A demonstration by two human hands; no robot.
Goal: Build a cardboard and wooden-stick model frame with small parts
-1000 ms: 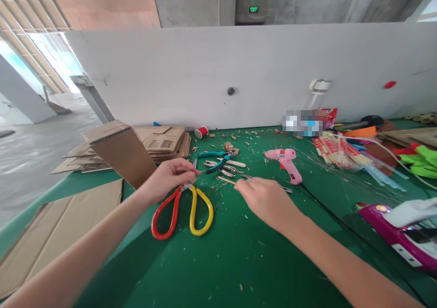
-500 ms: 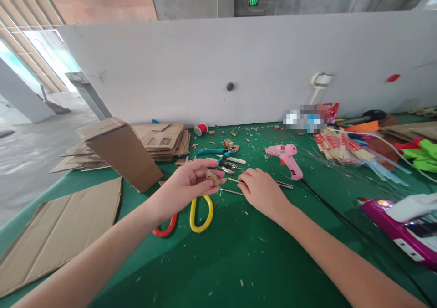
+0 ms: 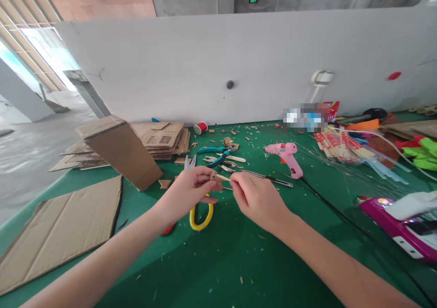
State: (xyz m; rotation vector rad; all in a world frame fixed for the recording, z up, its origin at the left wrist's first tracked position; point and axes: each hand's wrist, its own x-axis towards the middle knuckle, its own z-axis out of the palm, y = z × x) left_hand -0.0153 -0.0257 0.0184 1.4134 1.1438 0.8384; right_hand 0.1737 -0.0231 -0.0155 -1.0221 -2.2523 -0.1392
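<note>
My left hand (image 3: pixel 191 190) is closed on a small brown cardboard piece (image 3: pixel 214 178), held just above the green table (image 3: pixel 225 262). My right hand (image 3: pixel 254 197) pinches a thin wooden stick (image 3: pixel 223 177) whose tip touches that cardboard piece. Directly beneath my left hand lie scissors with one red and one yellow handle (image 3: pixel 201 217), their blades (image 3: pixel 189 162) showing above my fingers.
Teal-handled pliers (image 3: pixel 215 153), metal tools and wood scraps lie behind my hands. A pink glue gun (image 3: pixel 287 157) is to the right, a red thread spool (image 3: pixel 200 127) by the wall. Cardboard stack (image 3: pixel 160 139) and flat sheet (image 3: pixel 58 230) at left; sticks bundle (image 3: pixel 341 151) and purple toy (image 3: pixel 399 230) at right.
My left hand left the scissors, lifted the small cardboard piece and closed on it. My right hand picked a thin stick off the table and brought it to the piece.
</note>
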